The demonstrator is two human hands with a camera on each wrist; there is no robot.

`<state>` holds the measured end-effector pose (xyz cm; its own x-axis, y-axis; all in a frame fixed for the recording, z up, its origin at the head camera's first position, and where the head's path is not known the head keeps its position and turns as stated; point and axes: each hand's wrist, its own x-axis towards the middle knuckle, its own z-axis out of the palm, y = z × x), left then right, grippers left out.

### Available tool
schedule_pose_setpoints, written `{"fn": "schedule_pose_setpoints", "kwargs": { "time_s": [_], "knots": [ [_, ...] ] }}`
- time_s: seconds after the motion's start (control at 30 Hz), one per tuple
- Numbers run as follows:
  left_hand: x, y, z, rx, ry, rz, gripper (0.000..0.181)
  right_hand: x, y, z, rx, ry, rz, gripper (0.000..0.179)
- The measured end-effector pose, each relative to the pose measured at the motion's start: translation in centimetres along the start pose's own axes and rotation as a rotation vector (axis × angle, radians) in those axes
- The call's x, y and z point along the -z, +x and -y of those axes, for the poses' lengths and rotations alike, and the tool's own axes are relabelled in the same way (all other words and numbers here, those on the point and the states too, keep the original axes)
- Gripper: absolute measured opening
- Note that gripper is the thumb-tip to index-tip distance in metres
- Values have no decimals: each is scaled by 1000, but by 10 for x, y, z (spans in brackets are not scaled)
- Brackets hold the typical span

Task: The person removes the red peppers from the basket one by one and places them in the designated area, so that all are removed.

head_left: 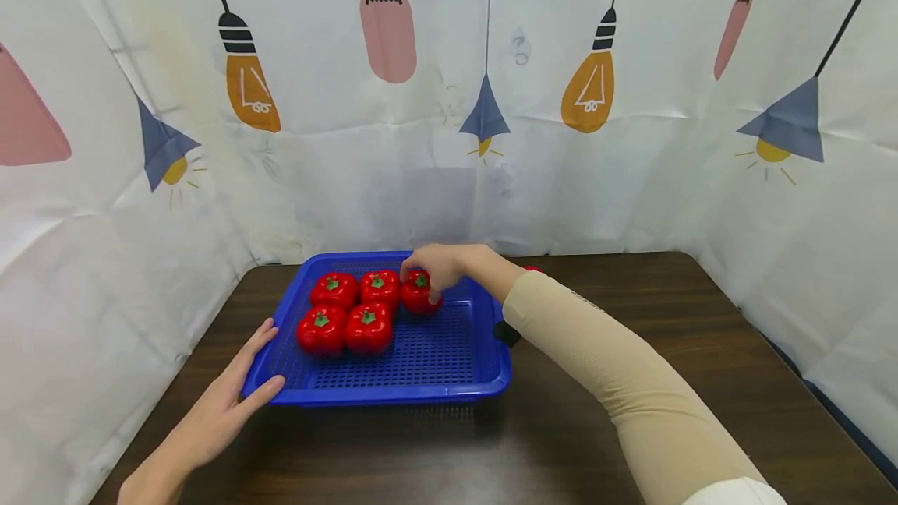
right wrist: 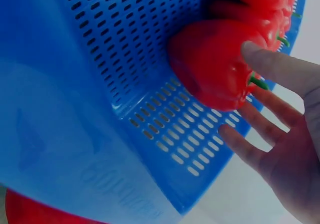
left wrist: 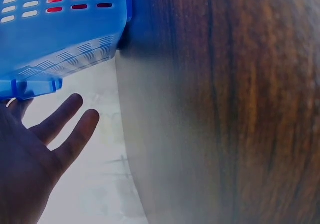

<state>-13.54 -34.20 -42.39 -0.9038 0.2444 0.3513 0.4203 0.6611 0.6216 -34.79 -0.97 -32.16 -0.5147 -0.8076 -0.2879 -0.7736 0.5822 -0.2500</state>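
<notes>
A blue plastic basket with slotted sides holds several glossy red bell peppers with green stems, grouped toward its left. In the head view my right hand reaches over the basket and holds the rightmost bell pepper from above. The right wrist view has the thumb on one side of this bell pepper and the fingers at its other side. My left hand rests at the basket's left rim, fingers extended and thumb apart; in the left wrist view its fingers are spread below the basket's edge.
The basket stands on a dark brown wooden table. Right of the basket, a red object shows partly behind my right forearm. A white curtain printed with lamps surrounds the table at the back and sides.
</notes>
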Motion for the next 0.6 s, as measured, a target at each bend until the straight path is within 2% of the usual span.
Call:
{"fn": "schedule_pose_setpoints", "kwargs": {
  "time_s": [0.2,0.6],
  "knots": [
    [-1,0,0,-1,5,2,73,-3,1,0,3,-1,12,68],
    [-1,-1,-1,0,15,-12,72,-8,3,-2,-5,-41,26,69]
  ]
}}
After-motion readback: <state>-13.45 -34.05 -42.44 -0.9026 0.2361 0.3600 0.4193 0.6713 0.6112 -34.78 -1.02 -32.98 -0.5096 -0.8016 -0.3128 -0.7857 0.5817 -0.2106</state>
